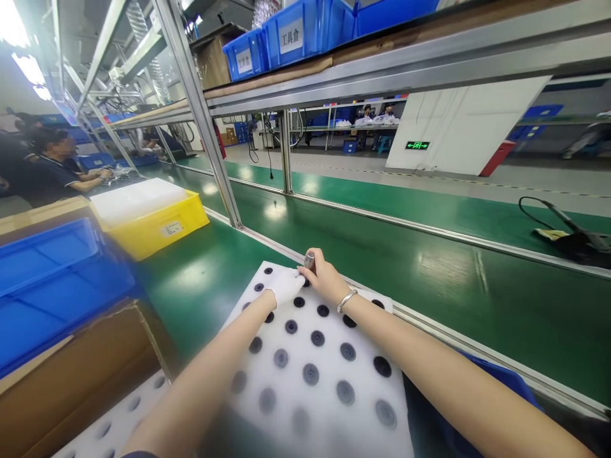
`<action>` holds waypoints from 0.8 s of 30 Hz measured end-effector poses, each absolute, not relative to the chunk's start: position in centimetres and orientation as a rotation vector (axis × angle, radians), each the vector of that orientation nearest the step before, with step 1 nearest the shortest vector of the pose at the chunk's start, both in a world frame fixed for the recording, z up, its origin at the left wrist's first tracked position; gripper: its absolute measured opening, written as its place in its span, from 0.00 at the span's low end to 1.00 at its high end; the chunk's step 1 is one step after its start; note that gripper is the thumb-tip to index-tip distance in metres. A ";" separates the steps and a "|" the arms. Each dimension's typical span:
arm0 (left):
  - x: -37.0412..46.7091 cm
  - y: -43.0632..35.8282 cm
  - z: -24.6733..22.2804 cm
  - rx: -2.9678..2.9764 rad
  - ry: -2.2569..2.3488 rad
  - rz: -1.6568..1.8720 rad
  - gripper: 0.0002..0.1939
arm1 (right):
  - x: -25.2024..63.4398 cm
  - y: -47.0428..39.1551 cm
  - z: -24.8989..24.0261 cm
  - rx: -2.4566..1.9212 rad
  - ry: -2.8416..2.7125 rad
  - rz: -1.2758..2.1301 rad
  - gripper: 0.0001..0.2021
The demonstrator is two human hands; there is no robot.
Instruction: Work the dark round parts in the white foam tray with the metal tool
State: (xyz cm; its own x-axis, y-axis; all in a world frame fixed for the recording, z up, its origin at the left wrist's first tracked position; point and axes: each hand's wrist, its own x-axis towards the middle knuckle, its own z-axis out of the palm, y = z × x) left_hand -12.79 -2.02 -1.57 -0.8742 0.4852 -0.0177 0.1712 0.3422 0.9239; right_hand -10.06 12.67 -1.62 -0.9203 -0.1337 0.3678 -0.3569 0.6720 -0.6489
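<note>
A white foam tray (329, 394) with rows of round holes lies in front of me, most holes filled with dark round parts (317, 338). My right hand (323, 277), with a silver bracelet on the wrist, grips a small metallic cylinder (309, 259) above the tray's far edge. My left hand (285, 285), in a white glove, touches the same cylinder from the left, fingers closed around its lower end. Both forearms stretch over the tray.
A green conveyor belt (429, 267) runs beyond the tray. A blue bin (52, 280), a cardboard box (81, 381) and a yellow bin (153, 226) stand at left. Another foam tray (114, 423) lies lower left. A person sits far left. A black cabled tool (577, 242) rests at right.
</note>
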 end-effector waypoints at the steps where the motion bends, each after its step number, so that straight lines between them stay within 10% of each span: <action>1: -13.1 -2.2 -1.8 0.518 2.267 1.596 0.16 | -10.1 12.6 -1.8 0.394 -2.605 1.098 0.13; 15: -15.4 -7.0 -2.9 -0.020 1.483 2.194 0.02 | -10.8 12.7 -2.8 0.474 -2.649 1.245 0.11; 24: -14.3 -6.9 -2.5 0.049 1.647 2.178 0.15 | -10.1 11.6 -3.1 0.356 -2.686 1.105 0.16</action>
State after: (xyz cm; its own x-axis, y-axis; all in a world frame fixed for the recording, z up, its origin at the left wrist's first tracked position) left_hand -14.31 -6.91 -2.46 -0.9164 0.3389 -0.2129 -0.2971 -0.2197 0.9292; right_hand -10.06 11.62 -3.14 -0.9476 -0.1398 0.2872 -0.3014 0.6890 -0.6591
